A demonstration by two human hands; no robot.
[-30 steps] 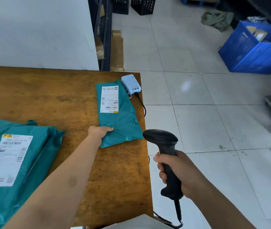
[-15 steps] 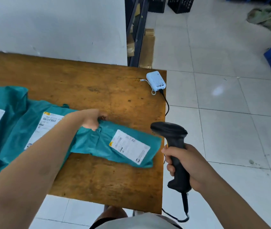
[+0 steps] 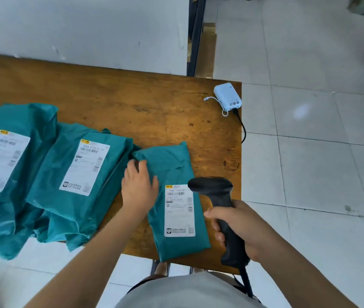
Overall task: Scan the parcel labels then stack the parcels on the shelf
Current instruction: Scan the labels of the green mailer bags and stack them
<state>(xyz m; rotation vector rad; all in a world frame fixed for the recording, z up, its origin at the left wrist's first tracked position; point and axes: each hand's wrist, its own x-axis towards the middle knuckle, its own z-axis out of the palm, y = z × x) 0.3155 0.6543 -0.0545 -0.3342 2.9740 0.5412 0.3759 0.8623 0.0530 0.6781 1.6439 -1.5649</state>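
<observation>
We take this for a parcel depot or stockroom. Teal mailer bags (image 3: 70,196) with printed shipping labels (image 3: 179,210) lie on a worn wooden table (image 3: 154,112). A corded black barcode scanner (image 3: 212,187) is out. Behind stands a dark metal shelf frame (image 3: 195,36) with flattened cardboard (image 3: 206,52), on a pale tiled floor (image 3: 309,163).

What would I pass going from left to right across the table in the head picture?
First the leftmost teal parcel → middle teal parcel → small teal parcel → black scanner, held by the right hand.
</observation>
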